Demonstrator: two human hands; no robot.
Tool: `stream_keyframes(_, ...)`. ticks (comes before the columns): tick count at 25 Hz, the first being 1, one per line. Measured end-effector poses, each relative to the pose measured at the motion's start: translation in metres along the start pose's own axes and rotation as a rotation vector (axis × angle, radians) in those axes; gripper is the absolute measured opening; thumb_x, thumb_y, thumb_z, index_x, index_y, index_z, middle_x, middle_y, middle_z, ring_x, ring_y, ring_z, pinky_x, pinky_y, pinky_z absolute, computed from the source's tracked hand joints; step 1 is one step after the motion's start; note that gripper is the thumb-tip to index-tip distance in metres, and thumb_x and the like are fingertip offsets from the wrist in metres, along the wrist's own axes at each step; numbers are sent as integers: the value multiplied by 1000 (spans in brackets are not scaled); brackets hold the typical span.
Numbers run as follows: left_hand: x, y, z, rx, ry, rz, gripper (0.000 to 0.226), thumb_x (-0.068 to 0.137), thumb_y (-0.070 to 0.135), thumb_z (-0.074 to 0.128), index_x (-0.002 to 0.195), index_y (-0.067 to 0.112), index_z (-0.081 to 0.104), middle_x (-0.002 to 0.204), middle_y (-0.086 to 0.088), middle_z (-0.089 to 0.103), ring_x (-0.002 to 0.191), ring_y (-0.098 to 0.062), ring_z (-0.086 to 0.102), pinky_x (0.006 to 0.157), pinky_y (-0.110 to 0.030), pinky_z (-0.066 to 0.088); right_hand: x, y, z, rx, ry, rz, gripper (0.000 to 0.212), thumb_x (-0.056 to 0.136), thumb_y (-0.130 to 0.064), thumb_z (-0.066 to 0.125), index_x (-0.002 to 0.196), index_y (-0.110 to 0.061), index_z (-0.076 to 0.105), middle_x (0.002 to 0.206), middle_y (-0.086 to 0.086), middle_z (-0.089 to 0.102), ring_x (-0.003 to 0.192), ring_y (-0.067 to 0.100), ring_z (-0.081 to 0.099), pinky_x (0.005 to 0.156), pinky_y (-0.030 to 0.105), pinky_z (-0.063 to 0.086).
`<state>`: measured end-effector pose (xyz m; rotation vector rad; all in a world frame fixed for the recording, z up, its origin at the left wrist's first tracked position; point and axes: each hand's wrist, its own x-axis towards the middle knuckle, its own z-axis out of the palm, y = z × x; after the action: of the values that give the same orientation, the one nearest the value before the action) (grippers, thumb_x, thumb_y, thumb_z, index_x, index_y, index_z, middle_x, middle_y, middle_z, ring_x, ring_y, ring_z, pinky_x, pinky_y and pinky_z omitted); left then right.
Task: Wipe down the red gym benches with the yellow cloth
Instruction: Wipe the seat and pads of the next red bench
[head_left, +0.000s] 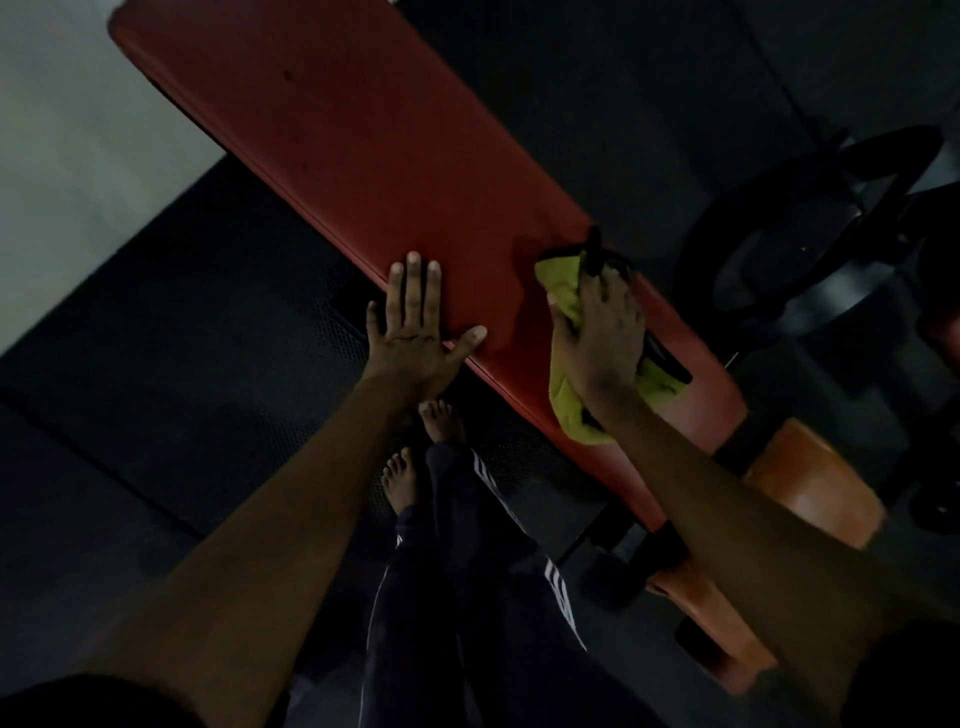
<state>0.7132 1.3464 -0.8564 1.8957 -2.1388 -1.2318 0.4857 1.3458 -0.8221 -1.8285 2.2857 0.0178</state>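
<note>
- Far left there's a pale floor strip (78, 156), then dark rubber mat (182, 338) running right up to the red bench's (337, 130) near edge.
- Our left hand (415, 322) lies flat at that edge, fingers straight, holding nothing. Beyond it is a long open stretch of pad.
- Our right hand (597, 332) has its fingers curled round the yellow cloth (563, 291) on the bench, near the far edge. A black bit (595, 254) pokes out there, can't tell what.
- An orange seat pad (815, 483) sits past the bench end, with black weight gear (810, 223) near the far side.
</note>
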Motion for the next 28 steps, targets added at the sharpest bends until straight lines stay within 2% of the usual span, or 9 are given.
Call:
stream_keyframes(3,-9,-16,-13,50,162,87,64,107,41,37,162,25,8,169,0,-4,156,-22,0,124,-55,1,-16,-20,8,-55,-103,-593,56,90,-42,53,142,-23,51,152,15,46,141,35,41,115,53,33)
stream_keyframes(5,-9,-38,-35,16,281,16,56,107,28,37,160,22,22,169,-4,12,155,-24,12,123,-54,8,-28,-27,12,-113,-194,-771,51,85,-35,67,134,-27,60,156,7,41,145,30,37,117,52,30)
stream_keyframes(7,-2,-64,-67,-61,339,-88,55,109,31,30,161,21,18,169,-4,10,155,-23,10,124,-51,8,-33,-27,13,-145,-208,-747,53,79,-30,77,130,-28,64,157,5,40,145,29,36,117,53,30)
stream_keyframes(11,39,-95,-117,-26,347,-81,61,106,53,22,161,31,11,169,-1,8,155,-23,11,123,-51,9,-17,-50,11,-149,-228,-758,68,72,-28,84,135,-30,60,159,4,35,148,29,30,118,53,28)
stream_keyframes(16,64,-82,-112,-33,351,-225,69,103,58,35,162,30,10,170,-2,2,154,-34,4,120,-55,8,22,-126,18,-57,-230,-753,67,74,-27,82,137,-30,57,161,3,32,150,28,26,120,51,23)
stream_keyframes(20,63,-70,-109,-63,340,-290,71,104,56,32,162,29,2,170,-1,-5,155,-29,-2,121,-56,6,4,-66,7,-90,-263,-819,72,75,-31,83,141,-30,54,162,4,30,150,26,26,121,48,22)
stream_keyframes(22,66,-63,-106,-79,312,-314,76,103,60,31,161,27,-5,169,-3,-11,155,-28,-8,123,-55,2,0,-21,-2,-97,-263,-730,80,81,-36,77,152,-34,41,162,5,31,150,27,27,121,48,23)
stream_keyframes(24,68,-58,-99,-78,316,-320,84,101,66,30,160,23,-11,168,-4,-16,155,-28,-13,122,-55,-1,7,6,-9,-72,-243,-529,76,88,-44,63,156,-33,30,162,11,31,150,30,27,120,53,26)
stream_keyframes(28,70,-56,-92,-88,329,-318,89,101,66,26,158,12,-15,167,-10,-19,154,-31,-16,123,-57,3,53,-15,-8,5,-116,-167,64,93,-53,51,149,-22,43,157,16,38,147,33,33,118,53,28)
